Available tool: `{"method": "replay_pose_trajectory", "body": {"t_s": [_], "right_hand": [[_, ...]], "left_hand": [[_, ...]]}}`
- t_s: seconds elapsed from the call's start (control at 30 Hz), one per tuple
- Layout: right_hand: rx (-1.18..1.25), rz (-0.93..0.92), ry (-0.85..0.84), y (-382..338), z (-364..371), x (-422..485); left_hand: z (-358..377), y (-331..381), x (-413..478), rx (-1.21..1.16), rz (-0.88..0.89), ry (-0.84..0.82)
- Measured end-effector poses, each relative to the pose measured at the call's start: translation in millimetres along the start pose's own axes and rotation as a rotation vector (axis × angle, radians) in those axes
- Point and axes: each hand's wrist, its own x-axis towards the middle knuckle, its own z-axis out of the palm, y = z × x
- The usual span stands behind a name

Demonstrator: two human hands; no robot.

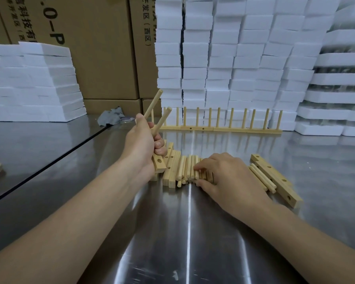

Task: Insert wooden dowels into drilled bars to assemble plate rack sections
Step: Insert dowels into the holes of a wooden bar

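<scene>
My left hand (140, 143) grips a drilled wooden bar (159, 163) with two dowels (152, 106) standing out of it, tilted up and to the right. A pile of loose dowels (188, 169) lies on the steel table beside several drilled bars (172, 167). My right hand (223, 173) rests on the pile, its fingertips pinching at dowels there. Another drilled bar (279, 180) with a few dowels beside it lies to the right. Finished rack sections (221, 128) with upright dowels stand in a row at the back.
The shiny steel table (189, 232) reaches to my body. White foam blocks (234, 58) are stacked behind the racks and at the left. Cardboard boxes (103, 48) stand at the back left, with a grey rag (110, 117) in front. A glass-topped surface (39, 140) lies left.
</scene>
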Motion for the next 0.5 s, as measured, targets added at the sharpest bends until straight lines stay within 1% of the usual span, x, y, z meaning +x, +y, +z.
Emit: {"method": "replay_pose_trajectory", "body": {"t_s": [0.1, 0.17, 0.2, 0.27, 0.3, 0.33, 0.4, 0.5], "right_hand": [[0.015, -0.005, 0.061, -2, -5, -1], [0.065, 0.008, 0.157, -3, -10, -2], [0.133, 0.027, 0.234, -3, -14, -2], [0.392, 0.068, 0.395, -5, -24, -2], [0.567, 0.089, 0.443, -7, -29, -2], [0.749, 0.114, 0.455, -9, -34, -2], [1.037, 0.163, 0.418, -13, -40, -1], [1.204, 0.22, 0.338, -18, -41, -1]], "left_hand": [[0, -1, 1, -0.005, -0.015, 0.006], [-1, -1, 2, -0.015, -0.032, 0.014], [-2, -1, 2, -0.024, -0.04, 0.016], [-3, -1, 3, -0.043, -0.069, 0.02], [-3, 0, 3, -0.054, -0.088, 0.019], [-2, 0, 3, -0.068, -0.106, 0.017], [-1, 2, 2, -0.094, -0.13, 0.012], [1, 4, -3, -0.118, -0.134, 0.001]]}}
